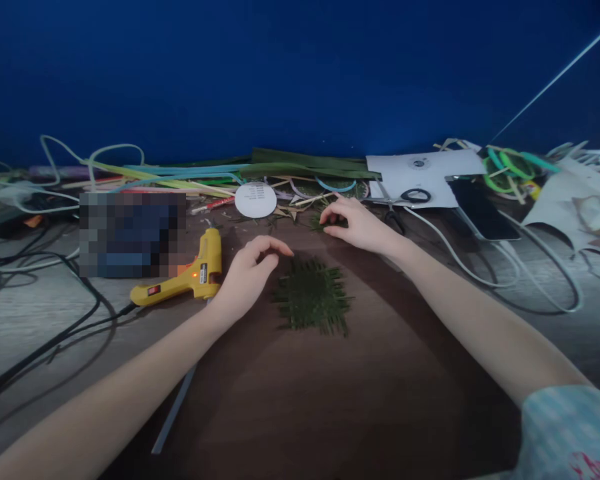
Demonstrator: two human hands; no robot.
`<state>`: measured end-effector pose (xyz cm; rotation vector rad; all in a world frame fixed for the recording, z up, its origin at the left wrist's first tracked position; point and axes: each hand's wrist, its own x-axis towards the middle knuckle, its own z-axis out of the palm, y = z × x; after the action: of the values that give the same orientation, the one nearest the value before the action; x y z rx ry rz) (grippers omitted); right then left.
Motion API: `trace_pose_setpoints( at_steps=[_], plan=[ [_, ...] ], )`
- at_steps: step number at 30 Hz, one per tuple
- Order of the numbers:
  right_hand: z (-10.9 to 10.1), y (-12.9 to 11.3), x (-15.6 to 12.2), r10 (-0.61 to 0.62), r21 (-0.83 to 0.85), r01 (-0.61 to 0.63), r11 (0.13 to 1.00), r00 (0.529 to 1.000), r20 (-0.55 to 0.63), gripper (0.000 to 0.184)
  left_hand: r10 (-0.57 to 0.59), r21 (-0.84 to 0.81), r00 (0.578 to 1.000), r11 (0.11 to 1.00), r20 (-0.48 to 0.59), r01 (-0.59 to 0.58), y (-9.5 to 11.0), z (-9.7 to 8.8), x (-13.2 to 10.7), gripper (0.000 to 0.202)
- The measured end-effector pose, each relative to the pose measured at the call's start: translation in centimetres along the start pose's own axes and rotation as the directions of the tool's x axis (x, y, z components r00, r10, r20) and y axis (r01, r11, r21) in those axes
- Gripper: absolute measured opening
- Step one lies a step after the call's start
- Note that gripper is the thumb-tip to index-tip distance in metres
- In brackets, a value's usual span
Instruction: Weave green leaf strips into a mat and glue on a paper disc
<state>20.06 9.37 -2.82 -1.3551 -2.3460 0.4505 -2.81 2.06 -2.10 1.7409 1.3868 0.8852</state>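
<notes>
A small square mat woven from dark green leaf strips (313, 293) lies on the brown board, its strip ends sticking out on all sides. My left hand (253, 273) hovers at the mat's upper left corner, index finger stretched and thumb apart from it, with nothing visible between them. Farther back, my right hand (353, 223) reaches to a little heap of green strips (317, 219). Its fingers are curled, with a gap showing between thumb and forefinger. A yellow hot glue gun (207, 267), its orange light lit, lies left of my left hand.
Scissors (413, 195) rest by a white paper sheet (420, 177) behind my right hand. A phone (485, 210) with a white cable lies right. A round white label (256, 199), long green leaves (305, 163) and coloured strips line the back. Black cables (75, 327) run left.
</notes>
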Motion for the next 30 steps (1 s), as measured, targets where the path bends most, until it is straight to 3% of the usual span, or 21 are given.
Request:
trace_pose_setpoints(
  at_steps=[9, 13, 18, 23, 27, 30],
  plan=[
    [-0.3, 0.1, 0.0, 0.033, 0.0, -0.033, 0.999, 0.998, 0.05, 0.004, 0.007, -0.013, 1.0, 1.0, 0.005, -0.006, -0.1, 0.0, 0.0, 0.02],
    [-0.8, -0.3, 0.0, 0.094, 0.177, -0.09, 0.98, 0.995, -0.018, 0.008, 0.002, -0.01, 1.0, 1.0, 0.002, -0.002, 0.0, 0.0, 0.0, 0.02],
    [-1.3, -0.7, 0.3, 0.25, 0.429, -0.154, 0.89, 0.952, -0.176, 0.007, -0.007, -0.045, 1.0, 0.999, -0.003, 0.007, 0.0, 0.0, 0.0, 0.02],
    [-1.4, -0.5, 0.5, 0.314, 0.668, -0.119, 0.735, 0.932, -0.179, 0.008, -0.028, -0.104, 0.999, 0.994, -0.018, 0.026, 0.2, 0.0, 0.0, 0.019],
    [-1.3, -0.2, 0.4, 0.341, 0.735, -0.097, 0.671, 0.921, -0.189, 0.008, -0.048, -0.209, 0.998, 0.977, -0.034, 0.04, 0.2, 0.0, 0.0, 0.017],
    [-1.5, -0.1, 0.4, 0.368, 0.736, -0.094, 0.67, 0.904, -0.219, 0.006, -0.085, -0.287, 0.995, 0.956, -0.046, 0.068, 0.2, 0.0, 0.0, 0.015]
  ],
)
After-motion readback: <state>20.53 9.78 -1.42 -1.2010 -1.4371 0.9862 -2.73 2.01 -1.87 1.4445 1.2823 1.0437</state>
